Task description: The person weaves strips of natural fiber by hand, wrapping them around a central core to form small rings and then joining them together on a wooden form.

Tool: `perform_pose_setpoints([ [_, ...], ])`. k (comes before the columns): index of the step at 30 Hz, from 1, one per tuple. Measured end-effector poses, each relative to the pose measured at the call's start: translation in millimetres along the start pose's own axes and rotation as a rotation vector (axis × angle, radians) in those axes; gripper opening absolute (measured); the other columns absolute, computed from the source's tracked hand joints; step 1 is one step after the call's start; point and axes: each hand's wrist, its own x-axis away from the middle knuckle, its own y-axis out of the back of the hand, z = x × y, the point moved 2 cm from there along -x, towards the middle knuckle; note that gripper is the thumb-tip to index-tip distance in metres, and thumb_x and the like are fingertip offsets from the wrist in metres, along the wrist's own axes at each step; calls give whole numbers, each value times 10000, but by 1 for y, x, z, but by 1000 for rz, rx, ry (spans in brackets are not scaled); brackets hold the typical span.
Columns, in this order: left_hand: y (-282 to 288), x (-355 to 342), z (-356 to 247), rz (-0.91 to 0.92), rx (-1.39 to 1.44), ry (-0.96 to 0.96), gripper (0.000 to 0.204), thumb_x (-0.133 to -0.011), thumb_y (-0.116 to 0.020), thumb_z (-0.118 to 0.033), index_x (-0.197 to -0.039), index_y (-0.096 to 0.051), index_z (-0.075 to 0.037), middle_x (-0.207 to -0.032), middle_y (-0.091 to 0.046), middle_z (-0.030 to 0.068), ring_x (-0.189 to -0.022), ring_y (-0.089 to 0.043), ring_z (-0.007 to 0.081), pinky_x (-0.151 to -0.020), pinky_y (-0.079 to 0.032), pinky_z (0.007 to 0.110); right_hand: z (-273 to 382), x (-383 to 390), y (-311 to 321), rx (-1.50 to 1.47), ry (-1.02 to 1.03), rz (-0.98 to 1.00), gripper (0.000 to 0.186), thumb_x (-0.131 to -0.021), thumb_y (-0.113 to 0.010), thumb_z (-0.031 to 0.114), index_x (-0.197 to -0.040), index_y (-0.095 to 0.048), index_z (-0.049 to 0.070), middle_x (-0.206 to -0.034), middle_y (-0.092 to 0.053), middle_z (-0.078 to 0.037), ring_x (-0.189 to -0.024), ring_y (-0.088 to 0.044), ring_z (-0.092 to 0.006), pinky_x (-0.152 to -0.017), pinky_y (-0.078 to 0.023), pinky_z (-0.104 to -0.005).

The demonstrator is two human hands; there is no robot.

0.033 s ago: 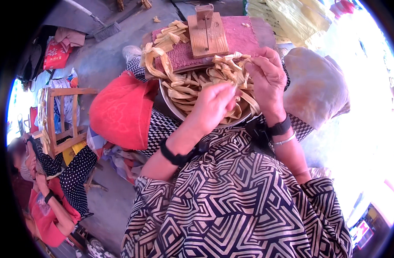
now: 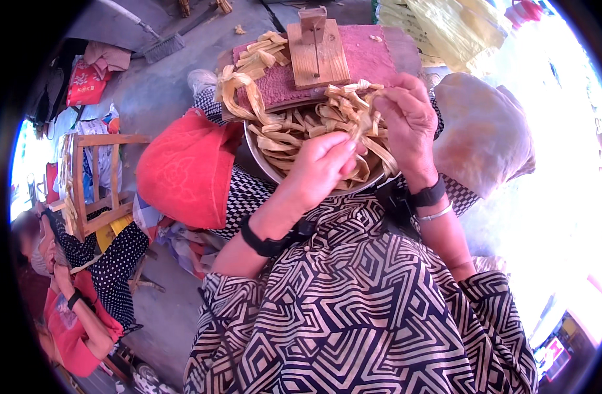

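Watching from afar, I start at the left edge, where a co-worker in a red top (image 2: pixel 84 351) and dotted trousers sits below a brown wooden frame (image 2: pixel 85 187). Next to the right comes a red cloth cover (image 2: pixel 183 171) over the wearer's left knee.

Then I reach the round metal bowl (image 2: pixel 254 152) in the lap, heaped with flat, tan, ribbon-like strips (image 2: pixel 278 141). A looped tan band (image 2: pixel 227 92) trails from the bowl's left side onto the pink-cloth-covered surface (image 2: pixel 373 59) beyond, where a pale wooden block (image 2: pixel 334 62) bears an upright piece and a thin rod.

My left hand (image 2: pixel 328 159) is over the near side of the bowl, thumb and fingers pressed together on the lower end of a gathered tan strip (image 2: pixel 361 123). That strip is the thing I mind: it lies between my hands, above the heap, its long axis slanting away from the body and slightly rightward. My right hand (image 2: pixel 406 111) is at the bowl's far right, thumb and bent forefinger pinching the strip's upper end. So the left is the hand nearer the body, the right the one nearer the surface.

Farthest right, a beige stained cloth cover (image 2: pixel 482 134) wraps the right knee, beside glare that hides detail.
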Motion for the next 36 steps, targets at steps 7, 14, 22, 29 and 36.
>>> perform_pose_setpoints([
  [7, 17, 9, -26, -449, -1259, -766, 82, -824, -571, -79, -900, -590, -52, -801, -595, 106, -695, -600, 317, -572, -474, 383, 11, -23, 18, -301, -298, 171, 419, -799, -686, 89, -1202, -577, 60, -1042, -576, -50, -912, -564, -107, -758, -486, -228],
  [14, 12, 13, -56, -236, -973, -656, 91, -850, -570, -95, -899, -592, -22, -719, -575, 130, -622, -571, 305, -544, -441, 368, 40, -35, 14, -326, -384, 587, 104, -802, -662, 25, -898, -675, -15, -741, -655, -21, -662, -614, -80, -624, -499, -204],
  [22, 52, -18, -67, -142, -614, -432, 159, -935, -514, -107, -1016, -607, -6, -697, -486, -48, -621, -403, 23, -536, -333, 181, 33, -57, 4, -212, -371, 390, 103, -820, -643, 23, -915, -661, -12, -732, -628, -9, -616, -546, -52, -556, -443, -181],
  [29, 73, -72, -60, -298, -305, -381, 103, -918, -506, -67, -1007, -557, -51, -751, -539, -29, -559, -411, 3, -463, -307, 154, -22, -84, -21, -41, -192, 222, 108, -831, -638, 68, -915, -642, 1, -693, -599, 11, -619, -487, -43, -560, -415, -211],
  [36, 88, -97, -41, -457, -563, -575, 52, -872, -553, -50, -895, -575, -8, -688, -565, 3, -567, -496, 69, -490, -395, 240, -33, -84, -37, 143, -59, 226, 99, -800, -616, 87, -863, -659, 23, -697, -623, -102, -628, -586, -192, -599, -469, -305],
])
